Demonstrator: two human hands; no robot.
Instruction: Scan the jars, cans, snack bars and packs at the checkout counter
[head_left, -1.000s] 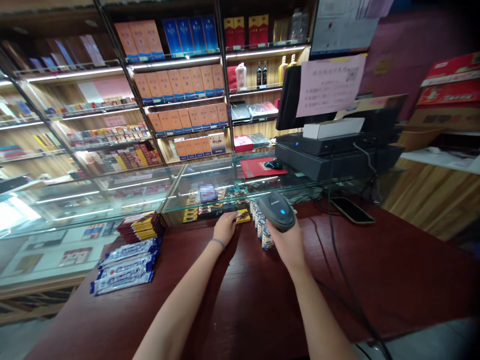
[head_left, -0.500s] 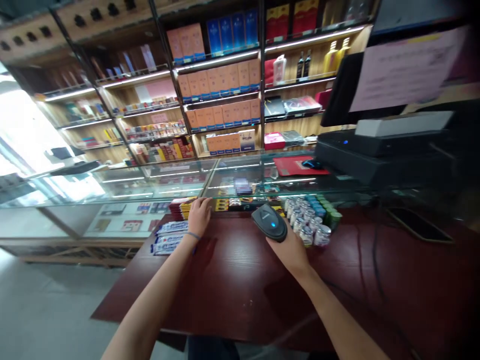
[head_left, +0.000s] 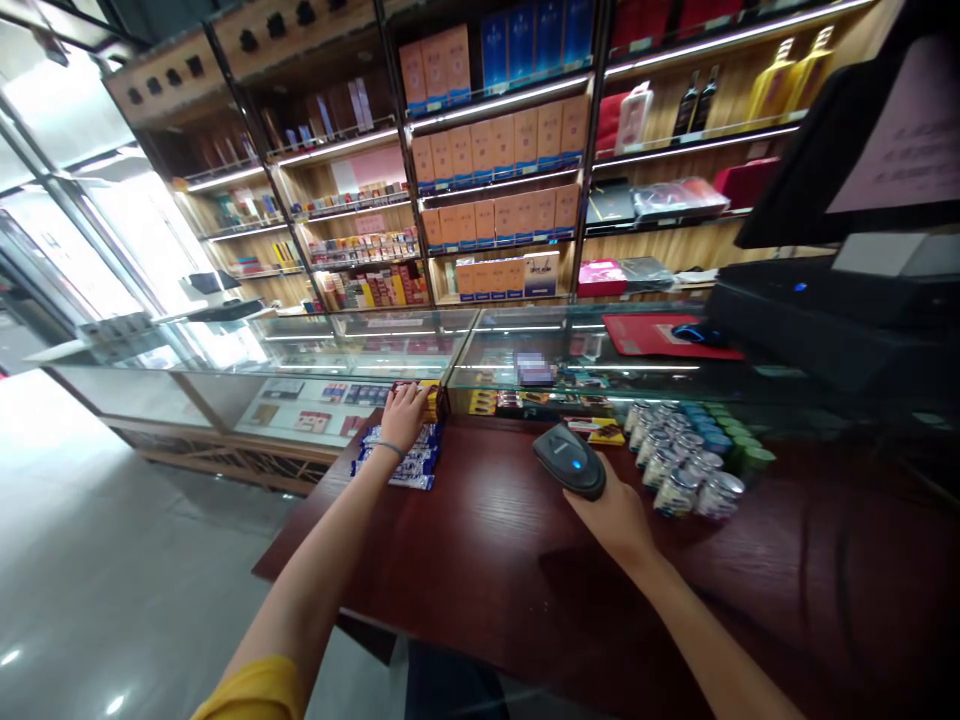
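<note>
My right hand [head_left: 619,515] is wrapped round a black barcode scanner [head_left: 570,462] with a blue light, held above the dark red wooden desk [head_left: 480,560]. On the desk's far left, my left hand [head_left: 405,415] lies over a row of red and yellow packets [head_left: 430,398], its fingers stretched out and slightly apart. Those fingers cover part of the packets. Just below that hand are blue and white sachets [head_left: 409,470] laid side by side. To the right of the scanner stand several small jars [head_left: 679,490] in rows, with blue and green ones behind.
Behind the desk runs a glass display counter [head_left: 360,345]. A yellow packet [head_left: 600,431] lies by its base. A red mat with a mouse [head_left: 697,333] sits on the glass. A dark monitor [head_left: 810,150] stands at the right, and lit shelves [head_left: 502,185] line the back wall.
The view has swung left, so the scene sits further right. My left hand has moved from the packets' right side to over them, fingers now stretched. The scanner remains in my right hand.
</note>
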